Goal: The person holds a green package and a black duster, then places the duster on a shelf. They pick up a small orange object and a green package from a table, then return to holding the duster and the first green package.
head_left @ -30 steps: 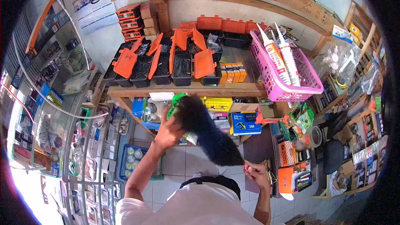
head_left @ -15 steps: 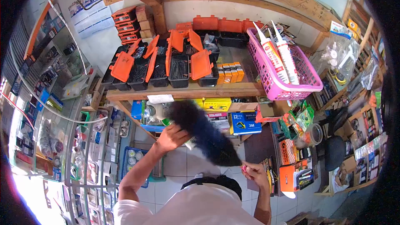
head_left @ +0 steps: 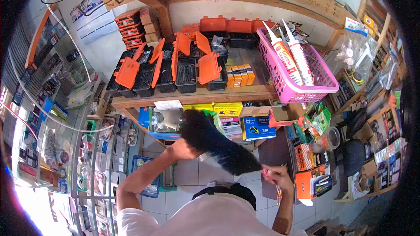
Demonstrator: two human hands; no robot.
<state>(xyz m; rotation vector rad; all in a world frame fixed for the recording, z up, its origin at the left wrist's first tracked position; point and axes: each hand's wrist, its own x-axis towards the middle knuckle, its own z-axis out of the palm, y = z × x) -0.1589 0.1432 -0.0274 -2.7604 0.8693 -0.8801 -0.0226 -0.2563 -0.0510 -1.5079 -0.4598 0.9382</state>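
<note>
A dark feather duster [head_left: 223,146] stretches diagonally in front of the shelf, its fluffy end up and to the left. My right hand [head_left: 277,177] is closed round its pinkish handle at the lower right end. Against the lower left side of the feathers is my left hand [head_left: 184,149], blurred, its fingers partly hidden by the duster. Behind the feathers are a yellow box [head_left: 227,109] and a blue 3M box [head_left: 258,128] on the lower shelf.
Black bins with orange lids [head_left: 187,76] stand on the wooden shelf [head_left: 197,98], beside small orange boxes [head_left: 239,75] and a pink basket [head_left: 313,89] with sealant tubes. A glass display case [head_left: 94,157] is at the left, a blue crate [head_left: 151,191] on the floor.
The duster has shifted slightly right and down at its handle end, with my right hand. My left hand has moved a little right, further behind the feathers.
</note>
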